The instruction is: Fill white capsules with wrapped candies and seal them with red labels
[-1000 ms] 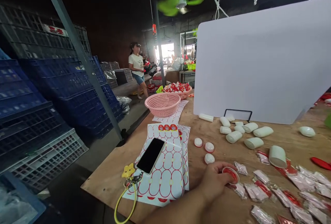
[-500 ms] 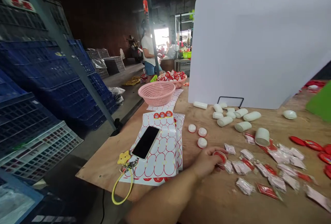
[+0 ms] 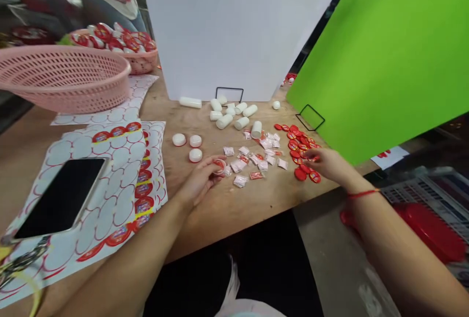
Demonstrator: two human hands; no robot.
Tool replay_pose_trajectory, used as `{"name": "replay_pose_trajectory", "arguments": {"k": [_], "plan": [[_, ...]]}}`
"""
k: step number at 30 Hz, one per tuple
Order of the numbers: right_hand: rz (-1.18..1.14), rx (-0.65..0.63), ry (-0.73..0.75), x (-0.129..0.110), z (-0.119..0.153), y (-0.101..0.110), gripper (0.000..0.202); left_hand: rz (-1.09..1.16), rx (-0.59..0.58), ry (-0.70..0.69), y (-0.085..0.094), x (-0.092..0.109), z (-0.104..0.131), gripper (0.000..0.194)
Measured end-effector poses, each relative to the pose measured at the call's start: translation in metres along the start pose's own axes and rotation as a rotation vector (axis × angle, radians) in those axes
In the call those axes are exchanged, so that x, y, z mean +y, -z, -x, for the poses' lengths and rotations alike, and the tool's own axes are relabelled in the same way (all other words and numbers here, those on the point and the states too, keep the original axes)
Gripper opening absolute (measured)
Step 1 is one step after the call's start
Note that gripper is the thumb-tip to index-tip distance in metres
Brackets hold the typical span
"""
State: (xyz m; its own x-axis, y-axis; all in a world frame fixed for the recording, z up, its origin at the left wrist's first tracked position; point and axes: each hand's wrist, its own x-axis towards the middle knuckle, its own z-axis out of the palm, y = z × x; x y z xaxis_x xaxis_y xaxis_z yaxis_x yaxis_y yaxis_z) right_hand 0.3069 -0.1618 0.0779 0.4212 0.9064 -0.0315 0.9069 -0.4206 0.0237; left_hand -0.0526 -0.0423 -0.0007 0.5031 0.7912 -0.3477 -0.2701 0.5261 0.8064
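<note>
Left hand (image 3: 200, 179): gripping small round cup (image 3: 220, 166)
Right hand (image 3: 325, 163): at red discs (image 3: 302, 146), toward table's (image 3: 220, 213) right edge; can't tell if gripping any
Packets (image 3: 238, 165): between hands

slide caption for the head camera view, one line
Left hand holding a small round cup beside pink packets, right hand at a spread of red discs on a wooden table.

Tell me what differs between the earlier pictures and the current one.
The view has swung right, and the right hand has come into sight at the red discs; whether it grips one is unclear. The left hand still holds a small round cup. The three white rounded pieces and the phone stay where they lay.
</note>
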Motion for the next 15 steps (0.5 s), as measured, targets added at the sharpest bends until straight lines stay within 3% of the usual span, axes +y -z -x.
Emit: {"name": "replay_pose_trajectory", "arguments": {"k": [2,3,7,11,13,15], "plan": [[0.071,-0.223,-0.005,0.002,-0.002,-0.02,0.019,-0.006,-0.015,0.001,-0.002,0.0,0.003,0.034],[0.099,-0.259,-0.007,0.001,-0.001,-0.029,0.02,-0.007,-0.022,-0.002,-0.003,-0.001,0.004,0.034],[0.225,-0.159,0.007,-0.009,0.007,-0.051,0.025,-0.025,-0.029,-0.052,-0.003,-0.003,0.002,0.035],[0.25,-0.011,0.008,-0.023,0.004,-0.048,0.031,-0.076,-0.04,-0.13,0.002,-0.006,-0.005,0.042],[0.056,0.1,0.115,-0.04,0.004,-0.043,0.03,-0.091,-0.026,-0.147,0.005,-0.008,-0.007,0.045],[-0.297,0.148,0.297,-0.067,0.007,-0.037,0.029,-0.096,-0.008,-0.153,0.007,-0.009,-0.009,0.045]]}}
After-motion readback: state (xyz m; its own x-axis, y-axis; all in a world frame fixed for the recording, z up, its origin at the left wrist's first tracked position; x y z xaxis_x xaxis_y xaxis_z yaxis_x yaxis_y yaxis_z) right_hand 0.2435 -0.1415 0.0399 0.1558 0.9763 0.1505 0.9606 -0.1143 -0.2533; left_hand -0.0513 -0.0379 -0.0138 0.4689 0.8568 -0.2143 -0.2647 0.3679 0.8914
